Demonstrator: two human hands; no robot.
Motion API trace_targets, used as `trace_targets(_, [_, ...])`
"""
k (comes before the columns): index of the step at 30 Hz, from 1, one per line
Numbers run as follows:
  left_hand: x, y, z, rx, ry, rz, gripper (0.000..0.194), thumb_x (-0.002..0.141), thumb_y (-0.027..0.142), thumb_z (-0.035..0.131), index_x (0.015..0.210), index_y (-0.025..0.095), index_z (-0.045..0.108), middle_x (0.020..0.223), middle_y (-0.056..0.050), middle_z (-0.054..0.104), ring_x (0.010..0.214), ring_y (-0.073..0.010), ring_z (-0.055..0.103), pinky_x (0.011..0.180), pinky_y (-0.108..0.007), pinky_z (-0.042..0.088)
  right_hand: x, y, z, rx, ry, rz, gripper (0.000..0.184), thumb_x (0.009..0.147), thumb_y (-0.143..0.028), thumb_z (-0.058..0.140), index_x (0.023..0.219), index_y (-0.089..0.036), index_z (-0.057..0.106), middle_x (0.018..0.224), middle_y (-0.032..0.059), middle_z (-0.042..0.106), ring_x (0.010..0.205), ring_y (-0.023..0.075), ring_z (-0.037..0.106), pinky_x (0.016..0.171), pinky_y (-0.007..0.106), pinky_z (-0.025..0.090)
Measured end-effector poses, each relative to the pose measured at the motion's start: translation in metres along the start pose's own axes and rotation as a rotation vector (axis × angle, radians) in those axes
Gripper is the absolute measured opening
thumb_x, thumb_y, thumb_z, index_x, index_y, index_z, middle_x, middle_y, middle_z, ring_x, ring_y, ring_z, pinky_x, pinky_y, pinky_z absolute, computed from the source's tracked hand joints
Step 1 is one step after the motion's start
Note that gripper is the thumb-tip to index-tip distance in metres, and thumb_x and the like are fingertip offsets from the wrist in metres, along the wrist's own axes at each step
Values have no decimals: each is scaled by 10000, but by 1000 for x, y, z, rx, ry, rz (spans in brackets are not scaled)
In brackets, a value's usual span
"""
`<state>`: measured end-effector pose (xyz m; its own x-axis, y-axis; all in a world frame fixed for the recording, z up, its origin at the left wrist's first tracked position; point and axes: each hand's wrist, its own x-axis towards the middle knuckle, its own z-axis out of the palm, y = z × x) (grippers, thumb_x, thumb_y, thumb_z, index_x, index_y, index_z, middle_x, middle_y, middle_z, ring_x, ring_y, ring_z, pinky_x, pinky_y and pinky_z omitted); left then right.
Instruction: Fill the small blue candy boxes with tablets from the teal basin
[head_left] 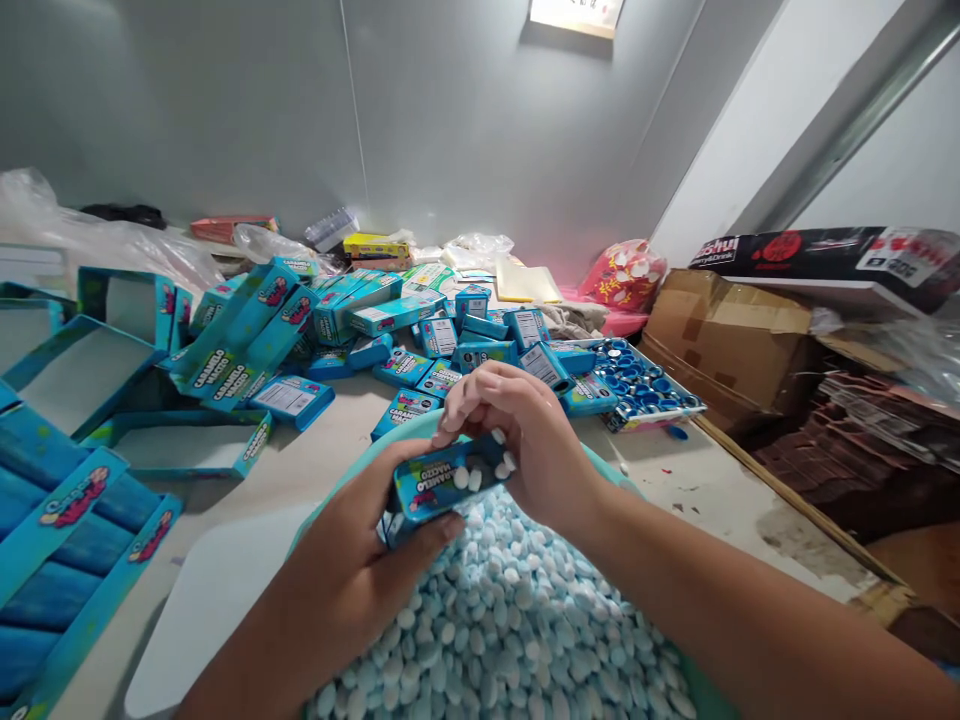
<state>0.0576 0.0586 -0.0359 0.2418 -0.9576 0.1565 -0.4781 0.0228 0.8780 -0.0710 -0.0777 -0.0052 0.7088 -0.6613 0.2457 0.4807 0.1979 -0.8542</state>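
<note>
A blue candy box (420,485) with printed lettering lies across my left hand (360,550), whose thumb and fingers wrap round its left end. Several white candies (469,478) rest on the box's upper face, towards its right end. Bent over that end is my right hand (544,450), its fingers curled together, with candies showing beside its palm; how many it holds is hidden. Both hands are above a green tub (607,465) filled with pale blue and white candies (517,610).
Many blue boxes (405,368) are heaped behind the tub. Open display cartons (184,440) stand at left, one holding blue boxes. To the right sit a tray of blue caps (637,385) and a brown cardboard box (727,335). A white lid (202,600) lies left of the tub.
</note>
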Motion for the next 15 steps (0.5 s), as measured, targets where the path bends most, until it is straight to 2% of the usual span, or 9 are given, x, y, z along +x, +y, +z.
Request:
trace_targets(3, [-1, 4, 1, -14, 29, 17, 417, 941, 478, 674, 1330, 353, 593, 1357, 10, 658, 1253, -236, 626, 1022, -286, 528, 0, 0, 0, 30, -19, -13, 194, 849, -320, 688, 696, -202, 666, 715, 6, 660, 700, 177, 651, 750, 339, 545])
trace_targets(8, [-3, 8, 5, -59, 173, -11, 458, 932, 496, 675, 1342, 325, 566, 1380, -4, 651, 1305, -263, 600, 985, -304, 554, 0, 0, 0, 34, -26, -55, 218, 872, -327, 688, 699, -195, 679, 743, 11, 666, 772, 180, 676, 805, 326, 539])
trace_targets(12, [-1, 5, 4, 90, 59, 23, 434, 965, 480, 625, 1367, 334, 551, 1397, -9, 630, 1322, -260, 580, 1073, -347, 506, 0, 0, 1, 30, -32, -49, 199, 863, -322, 688, 709, -196, 681, 745, 9, 671, 740, 177, 666, 809, 341, 544])
trace_targets(15, [1, 3, 4, 114, 80, 15, 456, 967, 493, 617, 1387, 336, 533, 1428, -11, 608, 1360, -262, 548, 1098, -358, 488, -1, 0, 2, -5, -36, -44, 179, 867, -322, 677, 734, -204, 692, 752, 9, 683, 748, 179, 662, 829, 346, 525])
